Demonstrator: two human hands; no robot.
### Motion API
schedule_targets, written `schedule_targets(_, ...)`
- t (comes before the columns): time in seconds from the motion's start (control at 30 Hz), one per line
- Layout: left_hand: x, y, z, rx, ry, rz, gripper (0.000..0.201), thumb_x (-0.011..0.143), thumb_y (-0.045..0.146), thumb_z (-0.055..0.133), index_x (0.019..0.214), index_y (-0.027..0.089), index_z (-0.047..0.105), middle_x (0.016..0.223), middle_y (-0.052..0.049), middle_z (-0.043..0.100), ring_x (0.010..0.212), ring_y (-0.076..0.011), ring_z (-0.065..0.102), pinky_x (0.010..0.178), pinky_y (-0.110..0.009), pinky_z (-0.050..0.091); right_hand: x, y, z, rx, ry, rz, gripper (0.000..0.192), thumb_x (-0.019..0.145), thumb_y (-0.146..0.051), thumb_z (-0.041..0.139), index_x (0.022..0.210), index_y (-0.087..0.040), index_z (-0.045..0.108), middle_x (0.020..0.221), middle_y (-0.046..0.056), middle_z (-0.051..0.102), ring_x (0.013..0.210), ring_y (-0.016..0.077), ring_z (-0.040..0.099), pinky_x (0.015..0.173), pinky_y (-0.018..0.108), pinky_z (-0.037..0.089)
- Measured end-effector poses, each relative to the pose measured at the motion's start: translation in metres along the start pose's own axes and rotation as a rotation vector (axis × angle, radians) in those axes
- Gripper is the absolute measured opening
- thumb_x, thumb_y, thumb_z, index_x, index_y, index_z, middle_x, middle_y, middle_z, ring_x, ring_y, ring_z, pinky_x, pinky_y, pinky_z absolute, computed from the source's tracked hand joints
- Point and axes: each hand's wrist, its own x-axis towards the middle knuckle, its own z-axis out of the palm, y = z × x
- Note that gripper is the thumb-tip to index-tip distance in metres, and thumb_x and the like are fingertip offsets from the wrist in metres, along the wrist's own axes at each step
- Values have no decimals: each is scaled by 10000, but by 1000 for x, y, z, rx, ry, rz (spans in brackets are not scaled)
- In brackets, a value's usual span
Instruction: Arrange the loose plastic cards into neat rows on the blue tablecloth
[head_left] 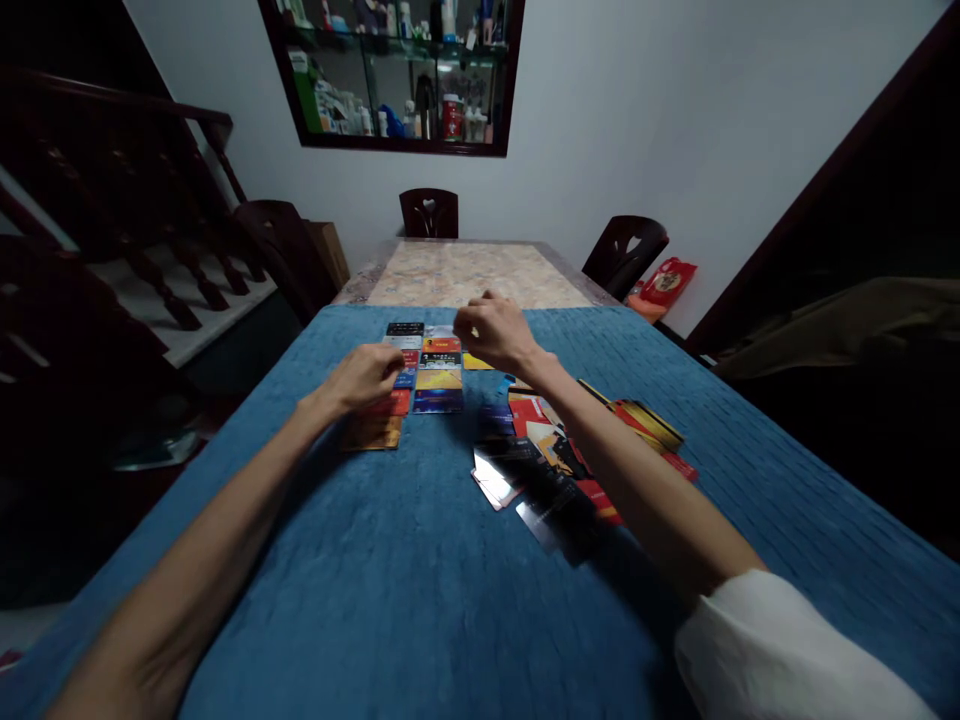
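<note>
My left hand (364, 376) rests over the left column of overlapping plastic cards, its fingers curled in; anything inside them is hidden. Below it show a red-orange card (390, 404) and a gold card (373, 433). Beside that column runs a second one, with a yellow card (439, 380) and a dark blue card (438, 402) at its near end. My right hand (495, 332) hovers at the far end of this second column, fingers bent together in a pinch. I cannot make out what they hold. A yellow card (477, 363) lies just below that hand.
A loose pile of cards, among them a black card (561, 505) and a red card (526, 414), spreads under my right forearm. A blue cloth (360, 580) covers the near part of the table. Dark chairs (429, 212) stand around the far part.
</note>
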Motion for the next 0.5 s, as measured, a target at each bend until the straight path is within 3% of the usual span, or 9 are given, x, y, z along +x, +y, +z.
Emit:
schedule_targets(0.3, 0, 54, -5, -35, -9, 118, 183, 860, 108, 467, 824, 136, 644, 826, -63, 629, 737, -158, 557, 700, -261, 428, -84, 61, 7, -64, 41, 22, 258, 937, -266, 482, 899, -197, 727, 911, 92, 718, 973, 255, 495, 779, 364, 298)
schedule_targets(0.5, 0, 99, 13, -40, -58, 255, 180, 890, 105, 467, 852, 145, 639, 863, -73, 626, 777, -169, 578, 707, -274, 437, -145, 104, 7, 49, 19, -51, 278, 941, -309, 476, 880, -212, 730, 873, 106, 712, 910, 247, 533, 793, 386, 404)
